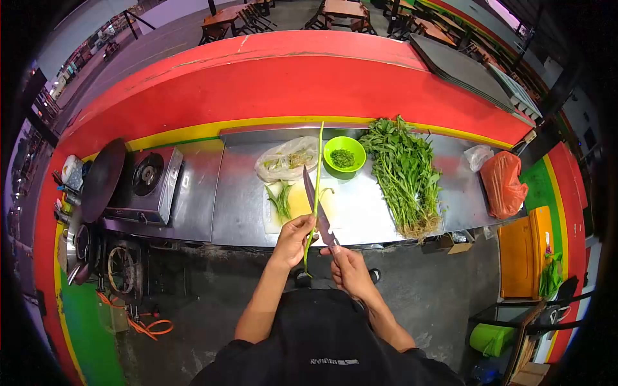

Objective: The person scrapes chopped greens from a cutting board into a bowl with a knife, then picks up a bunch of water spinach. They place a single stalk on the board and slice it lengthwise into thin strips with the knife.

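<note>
Pinched in my left hand (294,239) is a long green bean (319,168), held upright, its lower end hanging past the counter edge. My right hand (349,269) grips a large knife (314,196), whose blade points up and away, close beside the bean. Beneath them lies a cutting board (299,202) with some green leaves (280,201) on its left part. A green bowl (344,168) behind the board holds chopped greens (342,157). Left of the bowl sits a clear plastic bag (283,161) with vegetables inside.
A large bunch of leafy greens (404,170) with roots lies on the steel counter (241,193), right of the bowl. Farther right is a red plastic bag (503,183). A gas stove (147,180) and a dark wok (104,180) stand left. A red wall (270,87) runs behind.
</note>
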